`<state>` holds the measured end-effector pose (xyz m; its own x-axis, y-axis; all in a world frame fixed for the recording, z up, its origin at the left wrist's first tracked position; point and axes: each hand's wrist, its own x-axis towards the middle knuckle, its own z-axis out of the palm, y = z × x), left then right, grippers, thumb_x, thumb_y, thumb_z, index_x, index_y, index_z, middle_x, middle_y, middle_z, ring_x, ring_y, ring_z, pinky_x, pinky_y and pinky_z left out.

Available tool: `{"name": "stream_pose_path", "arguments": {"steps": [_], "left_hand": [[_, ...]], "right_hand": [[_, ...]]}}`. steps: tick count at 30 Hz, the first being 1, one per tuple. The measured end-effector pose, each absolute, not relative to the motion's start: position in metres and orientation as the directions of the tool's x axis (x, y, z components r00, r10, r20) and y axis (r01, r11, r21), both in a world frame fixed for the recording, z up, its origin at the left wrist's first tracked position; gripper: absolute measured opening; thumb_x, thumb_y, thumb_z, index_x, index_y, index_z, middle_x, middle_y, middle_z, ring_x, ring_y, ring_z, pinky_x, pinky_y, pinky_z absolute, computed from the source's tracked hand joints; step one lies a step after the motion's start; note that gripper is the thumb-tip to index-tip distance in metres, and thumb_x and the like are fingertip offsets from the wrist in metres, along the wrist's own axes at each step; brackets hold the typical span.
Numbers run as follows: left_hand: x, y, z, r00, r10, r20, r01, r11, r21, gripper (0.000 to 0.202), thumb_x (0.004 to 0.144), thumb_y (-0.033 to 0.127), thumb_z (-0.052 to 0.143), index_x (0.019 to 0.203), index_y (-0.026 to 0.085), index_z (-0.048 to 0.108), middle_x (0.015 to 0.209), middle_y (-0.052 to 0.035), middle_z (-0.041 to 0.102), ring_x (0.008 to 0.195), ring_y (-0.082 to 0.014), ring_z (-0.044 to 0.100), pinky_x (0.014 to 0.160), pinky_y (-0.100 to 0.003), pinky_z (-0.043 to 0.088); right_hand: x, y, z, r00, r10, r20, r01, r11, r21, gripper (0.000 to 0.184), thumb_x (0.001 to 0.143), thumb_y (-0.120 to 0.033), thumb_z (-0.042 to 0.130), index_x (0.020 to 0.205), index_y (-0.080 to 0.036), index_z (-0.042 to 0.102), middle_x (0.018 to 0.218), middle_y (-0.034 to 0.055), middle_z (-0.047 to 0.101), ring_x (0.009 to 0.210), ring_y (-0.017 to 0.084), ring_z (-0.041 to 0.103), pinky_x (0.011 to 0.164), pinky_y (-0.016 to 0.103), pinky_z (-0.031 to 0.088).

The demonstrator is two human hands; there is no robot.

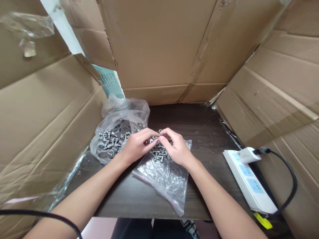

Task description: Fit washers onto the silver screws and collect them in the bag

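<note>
My left hand (137, 145) and my right hand (177, 148) meet above a pile of small metal bolts (160, 155). Thumb and forefinger of each hand are pinched together, on what looks like one small bolt (156, 137), mostly hidden by the fingertips. The pile lies on a flat clear zip bag (164, 181), and a few flat washers (160, 131) show at its far side. Left of my left hand stands an open clear plastic bag (98, 132) with many bolts (111, 142) in it. My fingers and wrists cover part of both groups.
Cardboard walls (164, 46) close in the dark wooden table (196, 119) at the back and both sides. On the right lies a white power strip (249, 182) with a plugged-in adapter (246, 155) and black cable (295, 179). Another black cable (45, 214) crosses the lower left.
</note>
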<state>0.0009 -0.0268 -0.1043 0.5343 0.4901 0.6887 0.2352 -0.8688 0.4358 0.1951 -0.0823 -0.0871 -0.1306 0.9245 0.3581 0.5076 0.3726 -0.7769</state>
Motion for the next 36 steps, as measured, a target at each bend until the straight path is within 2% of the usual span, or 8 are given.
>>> {"name": "stream_pose_path", "arguments": {"steps": [3,7,12,17,23,29,33,36], "left_hand": [[0.0009,-0.0259,-0.1043,0.496,0.503,0.708,0.260,-0.864,0.432,0.012,0.099,0.017,0.067,0.111,0.017,0.071,0.100,-0.0043,0.074,0.065,-0.0076,0.060,0.064,-0.020,0.051],[0.0011,-0.0258,-0.1036,0.469,0.530,0.707,0.296,-0.848,0.440,0.011,0.098,0.019,0.069,0.108,0.017,0.072,0.097,-0.0041,0.075,0.062,-0.0078,0.060,0.062,-0.021,0.051],[0.0013,-0.0263,-0.1040,0.477,0.528,0.703,0.293,-0.849,0.439,0.007,0.099,0.020,0.068,0.104,0.017,0.071,0.095,-0.0036,0.075,0.063,-0.0078,0.061,0.061,-0.020,0.051],[0.0008,-0.0251,-0.1058,0.490,0.565,0.664,0.340,-0.825,0.451,0.009,0.099,0.024,0.067,0.105,0.017,0.070,0.092,-0.0022,0.074,0.063,-0.0084,0.062,0.062,-0.021,0.051],[0.0008,-0.0263,-0.1052,0.517,0.521,0.679,0.302,-0.854,0.425,0.009,0.100,0.020,0.066,0.108,0.018,0.070,0.096,-0.0023,0.075,0.065,-0.0079,0.063,0.064,-0.020,0.052],[0.0008,-0.0264,-0.1063,0.485,0.550,0.680,0.328,-0.835,0.441,0.009,0.100,0.022,0.067,0.107,0.017,0.070,0.096,-0.0030,0.076,0.063,-0.0079,0.063,0.062,-0.020,0.052],[0.0008,-0.0260,-0.1055,0.475,0.540,0.695,0.335,-0.841,0.425,0.008,0.100,0.023,0.066,0.104,0.017,0.070,0.091,-0.0024,0.075,0.064,-0.0085,0.064,0.062,-0.019,0.052],[0.0007,-0.0256,-0.1056,0.488,0.521,0.701,0.334,-0.853,0.401,0.006,0.099,0.021,0.067,0.104,0.017,0.069,0.095,-0.0026,0.075,0.065,-0.0081,0.063,0.062,-0.019,0.052]], "right_hand": [[0.1937,-0.0827,-0.0865,-0.110,0.918,0.380,0.503,0.381,-0.775,0.011,0.097,-0.026,0.057,0.102,-0.019,0.064,0.094,0.0033,0.069,0.083,0.016,0.063,0.077,0.029,0.050],[0.1915,-0.0827,-0.0879,-0.095,0.912,0.398,0.501,0.389,-0.773,0.022,0.090,-0.022,0.062,0.112,-0.020,0.065,0.103,0.0049,0.072,0.088,0.017,0.066,0.079,0.031,0.053],[0.1904,-0.0817,-0.0903,-0.044,0.920,0.390,0.432,0.370,-0.823,0.018,0.096,-0.031,0.060,0.109,-0.020,0.066,0.100,0.0057,0.074,0.090,0.018,0.069,0.079,0.032,0.054],[0.1899,-0.0813,-0.0911,-0.045,0.919,0.392,0.431,0.371,-0.822,0.018,0.093,-0.027,0.063,0.109,-0.020,0.066,0.097,0.0047,0.073,0.085,0.017,0.068,0.073,0.030,0.053],[0.1893,-0.0814,-0.0905,-0.045,0.939,0.341,0.407,0.329,-0.852,0.022,0.096,-0.032,0.060,0.113,-0.020,0.065,0.103,0.0069,0.072,0.090,0.017,0.068,0.072,0.029,0.054],[0.1908,-0.0811,-0.0925,-0.041,0.927,0.374,0.365,0.362,-0.858,0.046,0.088,-0.025,0.066,0.133,-0.021,0.056,0.117,0.0095,0.069,0.102,0.019,0.066,0.078,0.031,0.057],[0.1912,-0.0806,-0.0929,-0.060,0.947,0.316,0.334,0.318,-0.888,0.026,0.096,-0.032,0.061,0.119,-0.021,0.063,0.109,0.0083,0.072,0.098,0.018,0.069,0.078,0.031,0.057],[0.1897,-0.0803,-0.0935,-0.045,0.941,0.336,0.335,0.332,-0.882,0.029,0.093,-0.028,0.062,0.121,-0.021,0.062,0.107,0.0076,0.072,0.091,0.017,0.069,0.076,0.030,0.057]]}}
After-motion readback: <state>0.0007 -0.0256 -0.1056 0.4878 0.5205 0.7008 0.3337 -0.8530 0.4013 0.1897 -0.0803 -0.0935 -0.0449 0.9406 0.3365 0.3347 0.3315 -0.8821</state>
